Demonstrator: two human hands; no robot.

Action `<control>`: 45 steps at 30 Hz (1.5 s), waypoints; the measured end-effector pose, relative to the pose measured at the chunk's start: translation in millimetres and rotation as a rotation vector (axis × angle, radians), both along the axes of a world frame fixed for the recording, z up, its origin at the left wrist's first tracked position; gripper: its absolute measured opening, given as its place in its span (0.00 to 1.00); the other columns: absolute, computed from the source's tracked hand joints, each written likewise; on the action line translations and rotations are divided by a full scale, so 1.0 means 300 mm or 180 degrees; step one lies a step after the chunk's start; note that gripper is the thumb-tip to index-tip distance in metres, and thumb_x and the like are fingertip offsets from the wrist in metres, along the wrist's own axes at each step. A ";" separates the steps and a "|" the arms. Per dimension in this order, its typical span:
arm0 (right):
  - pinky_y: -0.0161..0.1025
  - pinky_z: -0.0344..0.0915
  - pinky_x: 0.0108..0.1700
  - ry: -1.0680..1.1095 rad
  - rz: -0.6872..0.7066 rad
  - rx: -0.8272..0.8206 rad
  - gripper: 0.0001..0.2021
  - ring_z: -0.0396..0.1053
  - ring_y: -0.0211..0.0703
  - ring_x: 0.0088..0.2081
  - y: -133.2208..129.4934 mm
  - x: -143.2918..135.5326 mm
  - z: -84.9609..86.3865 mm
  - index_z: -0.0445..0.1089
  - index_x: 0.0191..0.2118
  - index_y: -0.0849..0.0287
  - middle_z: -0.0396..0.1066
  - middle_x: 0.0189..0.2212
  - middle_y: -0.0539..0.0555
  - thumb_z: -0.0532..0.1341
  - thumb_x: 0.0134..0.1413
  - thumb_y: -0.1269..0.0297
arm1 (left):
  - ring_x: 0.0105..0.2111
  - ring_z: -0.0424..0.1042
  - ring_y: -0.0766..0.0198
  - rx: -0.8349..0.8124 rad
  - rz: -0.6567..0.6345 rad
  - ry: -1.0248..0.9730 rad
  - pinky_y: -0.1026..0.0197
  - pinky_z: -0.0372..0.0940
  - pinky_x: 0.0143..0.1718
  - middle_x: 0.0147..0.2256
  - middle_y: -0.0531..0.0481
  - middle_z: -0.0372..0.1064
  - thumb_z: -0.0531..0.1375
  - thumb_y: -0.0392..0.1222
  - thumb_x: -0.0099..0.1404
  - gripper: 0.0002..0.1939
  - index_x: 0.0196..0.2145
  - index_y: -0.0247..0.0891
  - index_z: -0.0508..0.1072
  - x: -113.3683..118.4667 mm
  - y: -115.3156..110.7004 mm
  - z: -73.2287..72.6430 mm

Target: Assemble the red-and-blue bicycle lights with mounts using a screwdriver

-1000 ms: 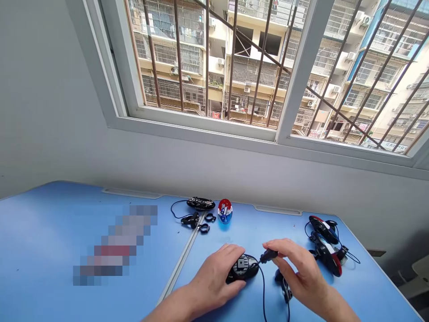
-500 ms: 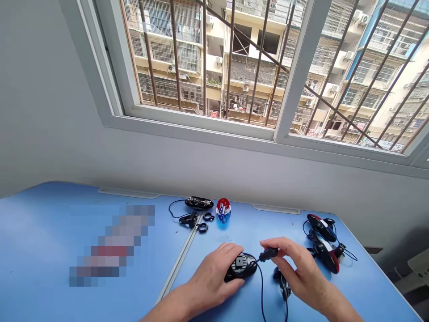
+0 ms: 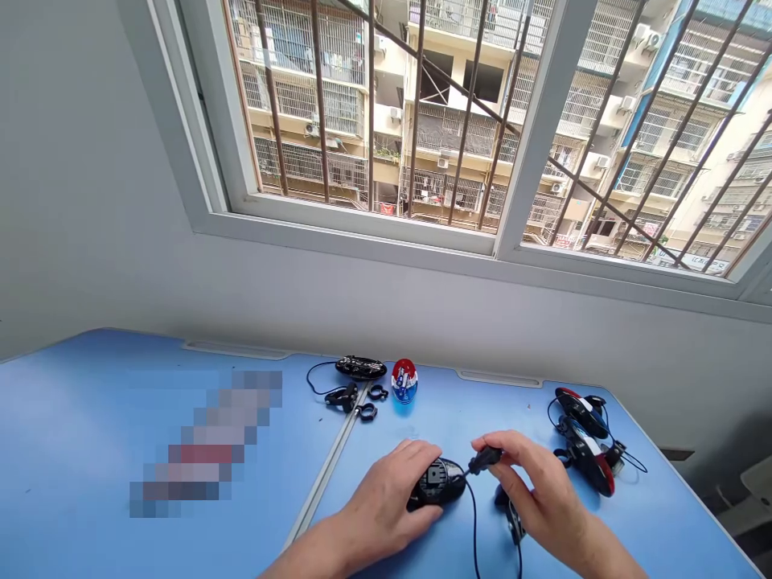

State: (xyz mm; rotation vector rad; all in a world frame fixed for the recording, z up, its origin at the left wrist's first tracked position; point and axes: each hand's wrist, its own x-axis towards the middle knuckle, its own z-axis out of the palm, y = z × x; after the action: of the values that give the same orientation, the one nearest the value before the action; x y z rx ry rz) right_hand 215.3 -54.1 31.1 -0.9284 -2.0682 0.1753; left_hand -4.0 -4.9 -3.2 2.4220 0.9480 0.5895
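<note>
ok so rn your left hand (image 3: pixel 395 490) has its grip closed around the side of a black oval device (image 3: pixel 443 481), which sits on the blue counter (image 3: pixel 241 547) w/ its ribbed face up. your right hand (image 3: pixel 539 490) has its grip pinched, thumb + fingers, on a black plug (image 3: pixel 484 460) just beside the device's R end. a thin black cord (image 3: pixel 474 523) runs from there toward you. small black bracket (image 3: pixel 512 515) is partly hidden behind your right hand, so can't tell its full shape. further back near the wall: a second oval device (image 3: pixel 360 367) w/ cord, a black mount (image 3: pixel 345 397), 2 black rings (image 3: pixel 372 402) & a red-and-blue oval light (image 3: pixel 404 381). far R: 2 red-trimmed ovals (image 3: pixel 585 442) close together. pixelated patch (image 3: pixel 208 442) on the L, can't tell what's under it.
</note>
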 end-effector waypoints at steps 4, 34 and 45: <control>0.36 0.74 0.33 0.0256 -0.0268 0.0252 0.07 0.73 0.40 0.30 0.005 -0.005 0.001 0.65 0.45 0.57 0.74 0.34 0.55 0.53 0.62 0.68 | 0.40 0.65 0.55 -0.0053 -0.0014 -0.0038 0.55 0.62 0.42 0.41 0.48 0.70 0.59 0.31 0.51 0.20 0.43 0.40 0.66 0.003 -0.002 0.006; 0.34 0.73 0.27 0.0218 -0.0547 0.0744 0.09 0.72 0.38 0.27 0.017 -0.010 0.001 0.64 0.48 0.57 0.76 0.33 0.54 0.54 0.62 0.68 | 0.44 0.67 0.52 0.0182 -0.0110 -0.0187 0.51 0.64 0.47 0.45 0.44 0.69 0.59 0.31 0.52 0.27 0.51 0.40 0.64 -0.005 0.001 -0.037; 0.38 0.72 0.27 0.0061 -0.0323 0.0858 0.14 0.72 0.42 0.30 0.023 -0.007 -0.001 0.63 0.50 0.55 0.74 0.33 0.55 0.54 0.60 0.73 | 0.45 0.66 0.52 0.0115 -0.0211 -0.0159 0.51 0.63 0.47 0.46 0.43 0.68 0.59 0.31 0.51 0.28 0.50 0.40 0.63 -0.006 -0.002 -0.014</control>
State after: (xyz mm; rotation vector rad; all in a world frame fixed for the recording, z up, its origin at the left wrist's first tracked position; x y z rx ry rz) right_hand 213.2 -47.2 30.8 -0.8579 -1.9625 -0.1451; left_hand -5.7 -5.6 -7.3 2.4484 0.8401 0.6450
